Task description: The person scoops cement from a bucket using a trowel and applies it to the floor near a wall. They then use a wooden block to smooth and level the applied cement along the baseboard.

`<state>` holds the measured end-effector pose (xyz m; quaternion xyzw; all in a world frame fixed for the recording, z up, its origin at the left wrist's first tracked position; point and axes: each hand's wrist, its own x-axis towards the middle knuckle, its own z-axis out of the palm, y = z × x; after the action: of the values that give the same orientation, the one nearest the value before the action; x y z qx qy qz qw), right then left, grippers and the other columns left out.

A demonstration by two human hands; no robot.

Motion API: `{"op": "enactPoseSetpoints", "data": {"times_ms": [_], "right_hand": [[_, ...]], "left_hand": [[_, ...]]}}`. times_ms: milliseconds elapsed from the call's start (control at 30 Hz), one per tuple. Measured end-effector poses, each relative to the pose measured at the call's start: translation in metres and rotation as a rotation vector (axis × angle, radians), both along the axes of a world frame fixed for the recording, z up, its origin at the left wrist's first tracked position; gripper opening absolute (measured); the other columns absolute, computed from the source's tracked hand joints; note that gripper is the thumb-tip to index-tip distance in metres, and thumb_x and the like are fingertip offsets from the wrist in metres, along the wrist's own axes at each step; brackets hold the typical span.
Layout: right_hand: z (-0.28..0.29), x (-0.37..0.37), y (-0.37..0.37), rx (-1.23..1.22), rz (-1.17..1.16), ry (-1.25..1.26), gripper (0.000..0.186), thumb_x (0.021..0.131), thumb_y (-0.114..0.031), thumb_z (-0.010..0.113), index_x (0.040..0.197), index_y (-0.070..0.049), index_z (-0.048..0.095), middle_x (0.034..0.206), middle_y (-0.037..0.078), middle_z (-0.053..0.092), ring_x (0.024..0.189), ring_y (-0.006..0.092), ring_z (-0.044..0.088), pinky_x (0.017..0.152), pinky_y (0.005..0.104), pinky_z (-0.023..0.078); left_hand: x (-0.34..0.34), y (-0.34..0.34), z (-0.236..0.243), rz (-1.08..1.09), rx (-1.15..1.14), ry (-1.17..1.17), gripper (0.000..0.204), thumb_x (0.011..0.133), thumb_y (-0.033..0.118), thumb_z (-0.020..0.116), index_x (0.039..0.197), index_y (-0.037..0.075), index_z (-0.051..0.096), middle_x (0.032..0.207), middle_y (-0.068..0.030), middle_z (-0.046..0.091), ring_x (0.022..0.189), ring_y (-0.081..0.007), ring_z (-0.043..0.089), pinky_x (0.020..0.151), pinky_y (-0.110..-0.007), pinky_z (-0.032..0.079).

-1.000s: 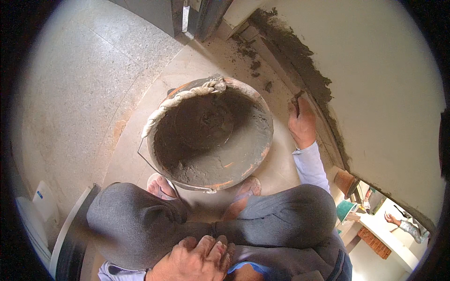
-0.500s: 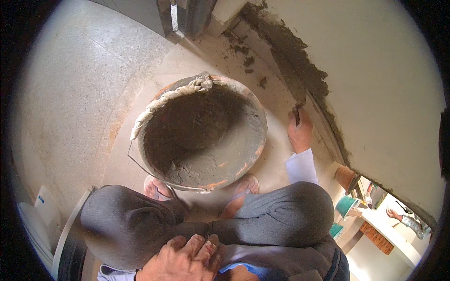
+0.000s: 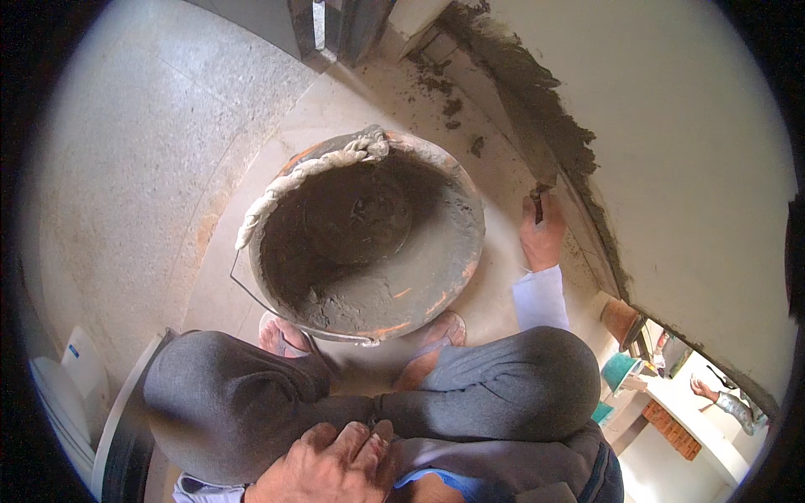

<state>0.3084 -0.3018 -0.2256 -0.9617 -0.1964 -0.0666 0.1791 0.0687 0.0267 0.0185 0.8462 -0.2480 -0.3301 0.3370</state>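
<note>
My right hand (image 3: 543, 239) is closed round the handle of a trowel (image 3: 530, 151). The trowel's long blade points away from me along the foot of the wall, beside a rough band of wet grey mortar (image 3: 558, 126). My left hand (image 3: 327, 469) rests on my lap with nothing visible in it, its fingers loosely bent and apart. In front of my feet stands a mortar-stained bucket (image 3: 475, 251), its inside coated with grey mortar (image 3: 335, 312). Twisted pale rope (image 3: 310, 172) wraps its wire handle, which lies along the rim.
Mortar crumbs (image 3: 453, 107) lie on the floor beyond the bucket. A dark door frame (image 3: 335, 33) stands at the far side. A flowerpot-like brown container (image 3: 620, 323), a green tub (image 3: 619, 370) and another person's hand (image 3: 703, 389) show at lower right. A white curved object (image 3: 84, 360) is at lower left.
The whole view has shifted slightly, moving the bucket and wall a little rightward. My right hand keeps its grip on the trowel near the wall's foot; the left stays on my lap.
</note>
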Motion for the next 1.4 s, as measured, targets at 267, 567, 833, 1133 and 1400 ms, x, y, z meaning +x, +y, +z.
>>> {"op": "enactPoseSetpoints", "data": {"times_ms": [267,567,833,1133,1400], "right_hand": [[-0.004,-0.008,-0.007,-0.048,-0.046,0.035,0.022,0.085,-0.022,0.060,0.092,-0.001,0.059,0.086,0.019,0.060,0.080,0.0386,0.059,0.070,0.0454,0.046],[-0.010,-0.007,-0.013,-0.038,-0.050,0.045,0.023,0.085,-0.022,0.060,0.094,0.000,0.060,0.087,0.019,0.060,0.080,0.0384,0.059,0.071,0.0451,0.046],[-0.007,-0.014,-0.019,-0.020,-0.073,0.006,0.021,0.084,-0.021,0.060,0.091,-0.001,0.061,0.085,0.018,0.060,0.079,0.0361,0.059,0.070,0.0431,0.047],[-0.010,-0.016,-0.024,-0.004,-0.102,0.010,0.019,0.084,-0.020,0.060,0.089,-0.001,0.061,0.084,0.019,0.059,0.077,0.0378,0.059,0.069,0.0439,0.046],[-0.017,-0.008,-0.010,0.059,-0.048,0.010,0.020,0.084,-0.019,0.061,0.089,0.000,0.061,0.085,0.019,0.060,0.076,0.0370,0.059,0.067,0.0430,0.046]], "left_hand": [[-0.016,-0.004,-0.012,0.059,-0.101,-0.011,0.043,0.077,0.016,0.050,0.105,-0.015,0.058,0.103,-0.0223,0.060,0.096,-0.0286,0.055,0.076,-0.036,0.046],[-0.016,-0.002,-0.009,0.158,-0.099,-0.035,0.044,0.076,0.018,0.050,0.104,-0.014,0.059,0.102,-0.0216,0.060,0.097,-0.0285,0.055,0.077,-0.036,0.045],[-0.013,-0.001,-0.009,0.120,-0.066,-0.054,0.043,0.076,0.018,0.050,0.104,-0.014,0.059,0.100,-0.0206,0.060,0.094,-0.0273,0.055,0.075,-0.036,0.045],[-0.019,-0.004,-0.013,0.047,-0.075,-0.044,0.043,0.076,0.017,0.050,0.105,-0.014,0.059,0.103,-0.0220,0.060,0.095,-0.0272,0.054,0.075,-0.036,0.045],[-0.018,-0.006,-0.011,0.053,-0.067,-0.023,0.041,0.076,0.017,0.050,0.102,-0.014,0.059,0.104,-0.0225,0.060,0.094,-0.0278,0.054,0.075,-0.036,0.045]]}}
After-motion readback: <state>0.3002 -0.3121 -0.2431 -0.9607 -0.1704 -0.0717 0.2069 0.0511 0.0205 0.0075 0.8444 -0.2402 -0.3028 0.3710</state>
